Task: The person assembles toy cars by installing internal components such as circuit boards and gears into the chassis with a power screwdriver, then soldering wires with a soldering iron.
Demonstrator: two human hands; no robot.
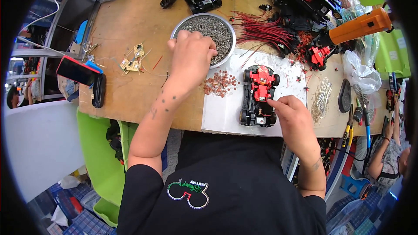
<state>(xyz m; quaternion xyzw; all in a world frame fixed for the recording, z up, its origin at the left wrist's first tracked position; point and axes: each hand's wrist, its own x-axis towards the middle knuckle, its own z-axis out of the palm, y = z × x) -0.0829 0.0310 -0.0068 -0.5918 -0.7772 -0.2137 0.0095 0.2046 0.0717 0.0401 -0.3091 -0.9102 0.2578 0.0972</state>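
My left hand (191,52) reaches over a round metal bowl (234,45) filled with small grey metal screws (211,24). Its fingers are curled down toward them, and whatever is between the fingertips is hidden. On a white sheet (222,117) in front of me lies a black toy car chassis (247,100) with a red plastic piece (262,78) on its middle. My right hand (291,113) is closed, thumb and forefinger together at the right edge of the red piece. Left of the chassis is a pile of small copper-brown parts (220,83).
Red and black wires (265,32) lie behind the sheet, near heaped toy cars (300,17). An orange-handled power screwdriver (361,26) stands at right, with pliers (347,132) nearer. Circuit boards (133,61) and a phone (78,70) are at left. Another person (385,161) sits at far right.
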